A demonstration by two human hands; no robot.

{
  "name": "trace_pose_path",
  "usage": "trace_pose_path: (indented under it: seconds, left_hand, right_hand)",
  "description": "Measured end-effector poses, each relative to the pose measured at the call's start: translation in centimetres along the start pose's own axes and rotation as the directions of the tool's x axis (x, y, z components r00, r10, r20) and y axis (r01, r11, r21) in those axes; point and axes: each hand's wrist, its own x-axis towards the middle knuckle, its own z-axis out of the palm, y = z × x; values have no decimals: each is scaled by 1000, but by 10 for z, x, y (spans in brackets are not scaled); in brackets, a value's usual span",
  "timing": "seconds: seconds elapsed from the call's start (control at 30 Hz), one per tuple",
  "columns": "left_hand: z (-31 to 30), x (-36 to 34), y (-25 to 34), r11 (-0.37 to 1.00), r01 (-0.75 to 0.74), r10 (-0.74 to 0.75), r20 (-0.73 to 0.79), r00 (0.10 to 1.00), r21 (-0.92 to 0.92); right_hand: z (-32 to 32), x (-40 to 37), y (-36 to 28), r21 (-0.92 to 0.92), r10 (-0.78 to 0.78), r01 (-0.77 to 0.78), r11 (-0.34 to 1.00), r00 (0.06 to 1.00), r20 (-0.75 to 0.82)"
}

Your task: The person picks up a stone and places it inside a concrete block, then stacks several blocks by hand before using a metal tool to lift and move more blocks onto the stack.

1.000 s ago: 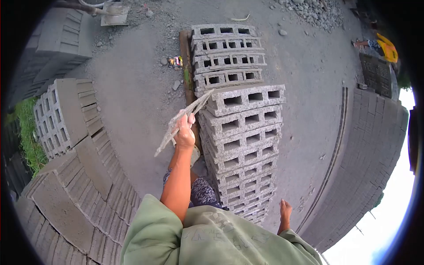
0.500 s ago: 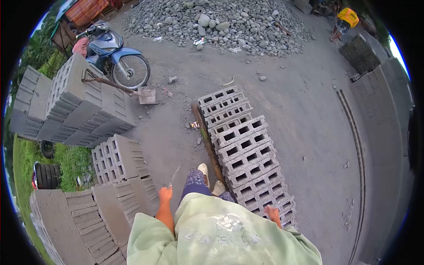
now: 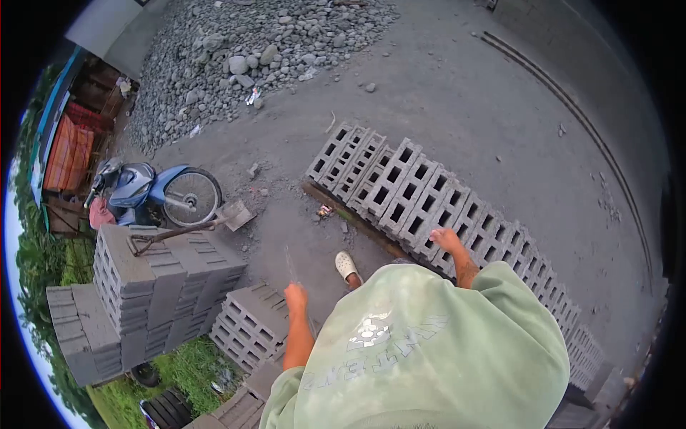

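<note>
My left hand [image 3: 296,294] is closed around a thin, pale tool [image 3: 290,263] that points up, its shape blurred. My right hand [image 3: 446,242] is held above the long row of hollow concrete blocks [image 3: 421,187], fingers loosely bent and nothing visible in them. Whether it touches a block is unclear. The row runs from the upper middle to the lower right, hollow openings facing up. A wooden board [image 3: 357,222] lies along its near side. One light clog [image 3: 346,266] shows on the ground between my hands.
Stacked blocks [image 3: 171,279] and a smaller stack [image 3: 250,325] stand at the left. A shovel [image 3: 236,214] leans across the larger stack beside a blue motorcycle [image 3: 143,187]. A gravel heap [image 3: 250,53] is at the top, tires [image 3: 168,409] at the lower left, and a wall [image 3: 572,50] at the right.
The view has turned to the right, so the block row now slants more across it. My right hand has moved forward along the row. My left hand still holds the thin tool.
</note>
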Motion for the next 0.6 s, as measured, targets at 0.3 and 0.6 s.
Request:
trace_pose_path:
  seconds: [0.3,0.6]
  left_hand:
    - [-54,146,209,855,-518,516,53,855,32]
    - [-46,114,287,599,-709,733,-101,673,-372]
  right_hand:
    - [85,-158,-33,340,270,-146,929,896,-353]
    - [234,-322,106,922,804,-156,354,555,-214]
